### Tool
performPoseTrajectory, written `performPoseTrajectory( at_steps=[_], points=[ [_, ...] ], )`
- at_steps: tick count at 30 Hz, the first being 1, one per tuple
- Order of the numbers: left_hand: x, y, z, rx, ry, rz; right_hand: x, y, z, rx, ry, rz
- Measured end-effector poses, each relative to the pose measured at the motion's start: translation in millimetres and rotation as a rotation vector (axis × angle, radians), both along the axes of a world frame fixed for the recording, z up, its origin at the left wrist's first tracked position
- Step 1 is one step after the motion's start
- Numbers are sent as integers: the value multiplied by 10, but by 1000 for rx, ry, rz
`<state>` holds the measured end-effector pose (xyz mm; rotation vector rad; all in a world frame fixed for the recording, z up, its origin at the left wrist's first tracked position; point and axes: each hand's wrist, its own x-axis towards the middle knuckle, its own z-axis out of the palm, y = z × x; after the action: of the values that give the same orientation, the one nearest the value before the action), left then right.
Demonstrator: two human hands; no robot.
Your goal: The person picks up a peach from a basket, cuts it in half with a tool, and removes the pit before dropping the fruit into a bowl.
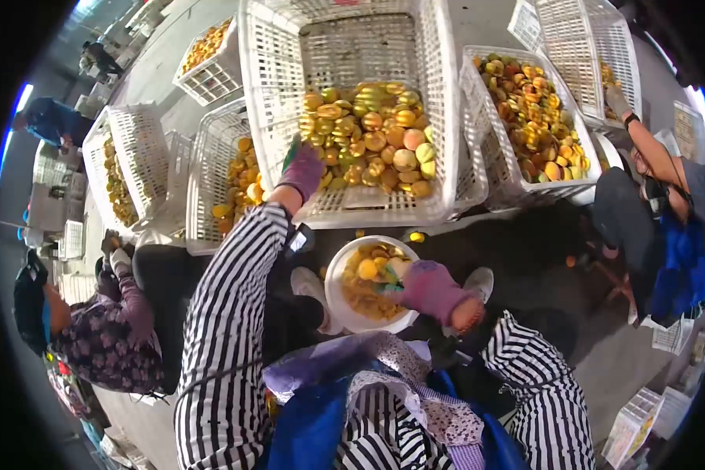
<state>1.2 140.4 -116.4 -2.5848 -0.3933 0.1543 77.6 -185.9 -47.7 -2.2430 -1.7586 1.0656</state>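
Whether the right hand [431, 291] pinched anything could not be told: gloved and blurred, it reached over the white bucket [333, 291], its fingertips close to a yellow fruit [367, 269]. More cut fruit and pulp lay in the bucket, between two shoes [310, 285] [480, 283]. Gloved too, the left hand [303, 171] was inside the near left part of the big crate [358, 213], beside the piled fruit [372, 141]; its grip could not be made out either. Crates of fruit stood on both sides, the right one [517, 188] heaped with orange pieces. One person [106, 333] sat at the left and another [666, 211] at the right, a gloved hand at a tilted crate [576, 47].
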Motion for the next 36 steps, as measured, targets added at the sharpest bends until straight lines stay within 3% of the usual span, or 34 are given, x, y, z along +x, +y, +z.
performPoseTrajectory(
  at_steps=[2, 4, 6, 8, 10, 12, 13, 14, 16, 19, 22, 23, 25, 29, 33, 36],
  points=[
    [5, 210, -306, -66, 384, 112, -18, -89, -131, -5, -36, -12],
    [65, 419, -661, -8, 327, 111, -13, -139, -234, 54, 50, 11],
    [112, 342, -709, 29, 269, 130, 48, -147, -92, 33, 77, -16],
    [127, 354, -635, 78, 288, 138, 117, -125, -59, 5, 50, -17],
    [169, -24, 128, 48, 180, 134, 99, -95, 44, -21, 42, 11],
    [155, -208, 628, -545, 72, 398, 53, -104, 0, -54, 54, 37],
    [72, -227, 667, -916, -187, 551, 43, -121, -157, 85, 94, -7],
    [-58, -120, 486, -1456, -454, 429, 39, -107, -232, 228, 127, -50],
    [-211, -352, 415, -2441, -934, 523, 65, -15, 92, 170, 119, -42],
    [-290, -848, 832, -2985, -855, 382, 88, 20, 222, 462, 263, -151],
    [-295, -1180, 1044, -3076, -729, 249, 62, 55, 463, 392, 247, -124],
    [-310, -1282, 1097, -2996, -834, 341, 40, 82, 461, 389, 239, -124],
    [-296, -1361, 1075, -2902, -898, 380, -14, 149, 417, 720, 318, -254],
    [-226, -1542, 1153, -2763, -988, 440, 6, 258, 570, 886, 234, -362],
    [-217, -1528, 1099, -2586, -1006, 369, 17, 348, 431, 754, 187, -458],
    [-203, -1509, 1088, -2489, -1040, 333, 10, 431, 380, 804, 88, -444]
  ],
)
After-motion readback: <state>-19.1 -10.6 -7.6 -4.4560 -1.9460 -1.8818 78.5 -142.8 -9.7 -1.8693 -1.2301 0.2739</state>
